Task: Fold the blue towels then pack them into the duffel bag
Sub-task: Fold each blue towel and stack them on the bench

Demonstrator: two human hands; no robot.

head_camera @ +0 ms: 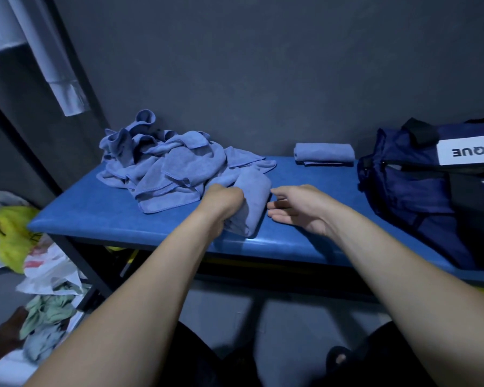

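A folded blue towel (253,201) lies near the front middle of the blue padded bench (101,216). My left hand (224,201) grips its left side, fingers curled into the cloth. My right hand (296,208) hovers just right of the towel with relaxed fingers, holding nothing. A heap of unfolded blue towels (162,160) covers the bench's back left. Another folded blue towel (324,153) rests at the back, against the wall. The navy duffel bag (419,185) stands at the right end of the bench, unzipped along its top.
A dark wall runs right behind the bench. On the floor at the left are plastic bags (48,263), a yellow item (11,233) and crumpled clothes (48,311). White cloth (53,65) hangs at the upper left. A sandalled foot (338,358) shows below.
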